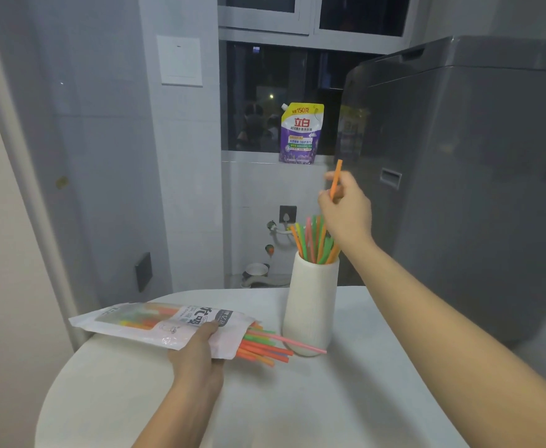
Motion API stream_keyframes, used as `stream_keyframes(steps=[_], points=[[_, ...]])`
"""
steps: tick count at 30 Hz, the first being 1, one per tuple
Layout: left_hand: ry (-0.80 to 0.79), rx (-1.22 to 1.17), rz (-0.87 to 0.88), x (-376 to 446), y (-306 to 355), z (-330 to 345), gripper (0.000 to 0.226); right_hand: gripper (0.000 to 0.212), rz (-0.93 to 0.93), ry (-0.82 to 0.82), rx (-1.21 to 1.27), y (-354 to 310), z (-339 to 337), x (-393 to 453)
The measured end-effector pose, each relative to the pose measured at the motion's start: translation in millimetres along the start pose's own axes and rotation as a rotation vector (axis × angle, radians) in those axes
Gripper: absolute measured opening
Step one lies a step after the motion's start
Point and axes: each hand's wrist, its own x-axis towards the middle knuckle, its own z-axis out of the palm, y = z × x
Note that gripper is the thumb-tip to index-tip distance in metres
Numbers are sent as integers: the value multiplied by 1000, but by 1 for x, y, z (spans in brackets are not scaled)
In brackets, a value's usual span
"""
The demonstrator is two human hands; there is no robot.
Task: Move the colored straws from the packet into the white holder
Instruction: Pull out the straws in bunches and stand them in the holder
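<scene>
While the left hand (pixel 200 347) grips the straw packet (pixel 161 323) beside the white holder (pixel 310 305), right hand (pixel 346 211) above the holder, fingers pinching an orange straw (pixel 335 179).

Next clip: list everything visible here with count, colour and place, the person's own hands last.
held straw: one, orange, above the holder.
straws in holder: several, orange, green, pink, upright.
white holder: one, on the table.
straw packet: one, white, lying left of the holder.
straws in packet: many, orange, green, pink, ends poking out toward the holder.
table: one, white.
detergent pouch: one, purple and yellow, on the window ledge.
washing machine: one, grey, right.
left hand: grip on the packet.
right hand: grip on the held straw.
</scene>
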Motion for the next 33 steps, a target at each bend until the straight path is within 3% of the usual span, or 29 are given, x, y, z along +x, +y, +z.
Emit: stream_keyframes(steps=[4,7,9,11,13,18,21,24,27,31,33], points=[[6,2,-6,1,1,-2,56,33,-39,-153,-366,14,5,-7],[19,3,-7,1,1,-2,55,26,-19,-31,-282,20,1,-6],[22,4,-5,2,0,-2,56,44,-45,20,-113,17,-1,-7],[26,6,-3,3,0,-2,57,51,-165,76,-84,13,-2,-7],[26,6,-2,3,0,-2,57,46,-306,77,-213,11,-4,-7],[24,2,-6,2,0,-2,56,42,-313,-390,-593,22,-6,-17],[12,9,-1,1,0,-1,55,49,-434,-326,-690,25,-4,-19],[11,11,4,-2,1,0,55,48,-499,-387,-788,22,-3,-20],[9,12,-2,-3,3,0,55,45,-550,-318,-724,14,-7,-25],[-5,11,-6,-4,6,1,53,29,-631,-120,-390,2,-21,-62],[3,15,3,-5,7,1,53,24,-570,-186,-278,13,-23,-94]])
